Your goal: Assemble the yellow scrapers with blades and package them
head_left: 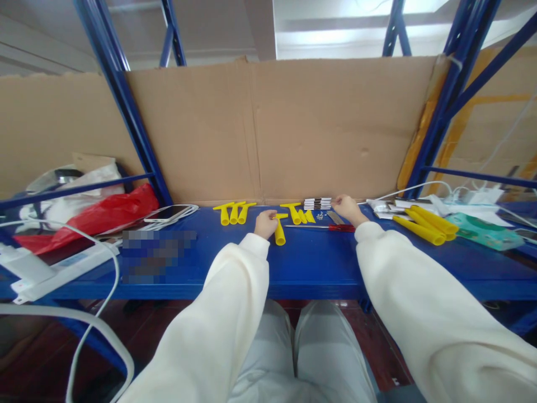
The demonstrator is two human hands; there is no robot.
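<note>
Table: blue metal, ran across the view. Uprights: blue metal, one rose at left, one at right. Cardboard panel: brown, vertically creased, stood along the table's rear. Further cardboard: showed beyond both uprights, yellow-taped at right. Ceiling: pale, bright light at upper right. Floor: dark red tiles, lay below.

Glossy painted metal is seen in the blue bench at six o'clock; matt, creased paperboard is shown by the cardboard panel at twelve. Smooth plastic is suggested by the yellow T-piece at six, shiny, wrinkled plastic by the red bag at nine.
</note>
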